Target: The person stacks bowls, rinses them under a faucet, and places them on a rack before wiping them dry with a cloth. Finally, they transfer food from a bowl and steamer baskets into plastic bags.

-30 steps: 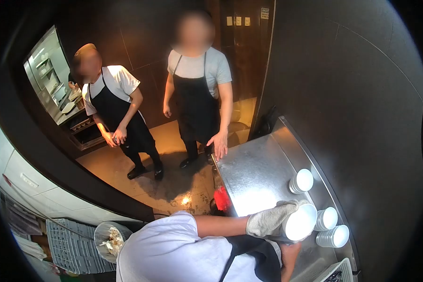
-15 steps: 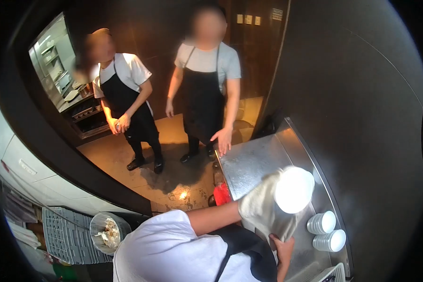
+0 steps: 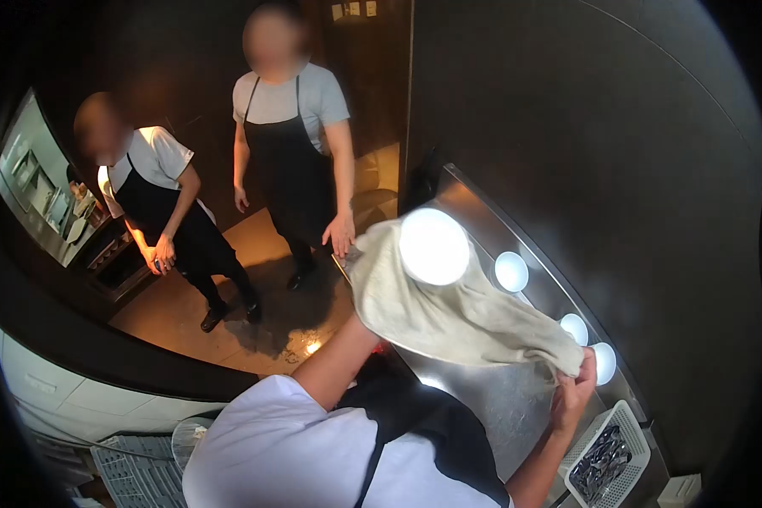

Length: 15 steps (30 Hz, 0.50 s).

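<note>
A pale cloth stretches across in front of me, over the metal counter. My left hand is covered by it, so the fingers are hidden. Against the cloth at that hand is a white bowl, raised above the counter and held through the fabric. My right hand pinches the cloth's far right corner between thumb and fingers. Close beyond that hand, along the back of the counter, are more white bowls, with another beside them and one farther along.
The metal counter runs beside a dark wall. A white basket of dark-looking packets or cutlery stands at right. Two people in black aprons stand beyond the counter; one has a hand near its edge. Grey racks are at lower left.
My right hand has moved outward to the right, pulling the cloth wide. The held bowl has shifted left and up in view. The camera view has turned; a bowl behind now shows.
</note>
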### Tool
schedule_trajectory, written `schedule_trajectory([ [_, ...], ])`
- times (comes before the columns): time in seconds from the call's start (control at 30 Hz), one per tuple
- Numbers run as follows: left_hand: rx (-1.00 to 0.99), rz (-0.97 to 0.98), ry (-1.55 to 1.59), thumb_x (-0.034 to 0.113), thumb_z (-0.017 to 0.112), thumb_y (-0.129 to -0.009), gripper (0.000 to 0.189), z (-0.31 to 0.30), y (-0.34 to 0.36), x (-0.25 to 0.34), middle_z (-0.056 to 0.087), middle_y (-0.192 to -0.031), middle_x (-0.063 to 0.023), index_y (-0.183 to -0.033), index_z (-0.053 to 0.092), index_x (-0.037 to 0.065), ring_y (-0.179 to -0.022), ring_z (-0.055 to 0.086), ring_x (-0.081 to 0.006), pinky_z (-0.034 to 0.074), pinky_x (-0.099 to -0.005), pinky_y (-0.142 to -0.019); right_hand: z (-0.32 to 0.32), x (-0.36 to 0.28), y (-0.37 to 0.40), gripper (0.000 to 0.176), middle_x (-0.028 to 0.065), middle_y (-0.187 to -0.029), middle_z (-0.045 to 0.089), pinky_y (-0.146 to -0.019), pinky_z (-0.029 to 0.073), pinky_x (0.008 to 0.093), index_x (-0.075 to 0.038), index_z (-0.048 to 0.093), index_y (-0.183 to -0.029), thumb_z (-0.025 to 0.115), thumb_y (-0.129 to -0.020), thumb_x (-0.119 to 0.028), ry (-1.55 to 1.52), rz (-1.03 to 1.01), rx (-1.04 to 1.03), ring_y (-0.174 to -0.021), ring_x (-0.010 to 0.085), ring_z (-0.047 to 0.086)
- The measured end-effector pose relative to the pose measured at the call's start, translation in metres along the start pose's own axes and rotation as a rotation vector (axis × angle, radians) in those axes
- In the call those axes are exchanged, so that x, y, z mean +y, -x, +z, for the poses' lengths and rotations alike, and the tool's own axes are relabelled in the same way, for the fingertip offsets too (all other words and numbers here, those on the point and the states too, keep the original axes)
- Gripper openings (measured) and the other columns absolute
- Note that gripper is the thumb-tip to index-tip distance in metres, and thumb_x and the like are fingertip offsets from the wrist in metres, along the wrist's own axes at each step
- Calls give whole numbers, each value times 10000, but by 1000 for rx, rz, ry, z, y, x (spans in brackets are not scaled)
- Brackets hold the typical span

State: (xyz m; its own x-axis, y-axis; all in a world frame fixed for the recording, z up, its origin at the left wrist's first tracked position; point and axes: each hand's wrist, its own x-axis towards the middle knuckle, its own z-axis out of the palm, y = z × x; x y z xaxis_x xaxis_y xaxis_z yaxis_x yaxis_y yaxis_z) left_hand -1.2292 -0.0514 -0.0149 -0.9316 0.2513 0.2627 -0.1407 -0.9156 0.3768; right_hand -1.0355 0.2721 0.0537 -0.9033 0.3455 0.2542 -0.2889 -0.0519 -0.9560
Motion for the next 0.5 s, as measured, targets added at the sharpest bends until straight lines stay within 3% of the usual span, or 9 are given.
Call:
schedule_trajectory([
  [0.03,-93,4,16,331,464,-1074,493,6,1,-6,529,-1404,-99,-1462,427,28,-1253,543,-174,450,-305,-1094,2,-3,-3,409,55,-1069,597,-907,442,279,-13,534,-1123,725,-800,-174,-13,-42,-22,-985,138,573],
  [0.07,134,-84,-44,297,462,-1079,467,13,4,-13,544,-1383,-84,-1462,430,31,-1238,550,-161,465,-285,-1069,4,-5,-5,428,56,-1084,598,-919,436,280,-14,530,-1125,746,-815,-215,-7,-65,-48,-1005,136,570],
  [0.17,-101,-163,193,284,492,-1069,452,9,3,-33,579,-1337,-74,-1441,465,27,-1208,569,-148,487,-272,-1033,21,-7,-6,385,43,-1017,634,-847,466,265,-28,566,-1064,775,-785,-191,4,-60,-26,-919,119,600],
  [0.2,80,-166,120,267,508,-1064,420,13,5,-37,607,-1295,-67,-1408,510,27,-1152,597,-140,510,-276,-992,21,0,-7,388,45,-1020,638,-844,466,262,-28,568,-1066,778,-786,-196,11,-53,-27,-922,119,601],
  [0.33,117,-63,-156,266,532,-1057,376,-1,22,-40,632,-1242,-53,-1364,546,50,-1104,612,-123,516,-254,-949,22,17,-1,380,50,-1022,636,-841,465,264,-18,576,-1089,766,-798,-172,18,22,-59,-926,124,601],
  [0.43,29,-133,-12,245,537,-1052,375,-8,27,-42,631,-1250,-67,-1364,539,37,-1116,612,-136,516,-276,-971,19,33,-2,405,78,-1078,626,-936,435,297,-4,550,-1152,715,-823,-173,45,46,-80,-1000,155,589],
  [0.47,107,-89,-210,227,543,-1046,394,-28,29,-51,612,-1290,-78,-1385,514,28,-1148,601,-149,509,-295,-1001,19,35,-2,409,81,-1086,625,-938,436,299,-1,549,-1160,714,-826,-172,25,51,-78,-1006,159,589],
  [0.5,107,-117,-216,227,541,-1046,400,-43,29,-58,605,-1302,-79,-1391,508,27,-1156,598,-151,504,-299,-1009,23,36,-1,414,84,-1094,623,-940,436,300,2,548,-1167,714,-830,-170,4,56,-75,-1011,162,590],
])
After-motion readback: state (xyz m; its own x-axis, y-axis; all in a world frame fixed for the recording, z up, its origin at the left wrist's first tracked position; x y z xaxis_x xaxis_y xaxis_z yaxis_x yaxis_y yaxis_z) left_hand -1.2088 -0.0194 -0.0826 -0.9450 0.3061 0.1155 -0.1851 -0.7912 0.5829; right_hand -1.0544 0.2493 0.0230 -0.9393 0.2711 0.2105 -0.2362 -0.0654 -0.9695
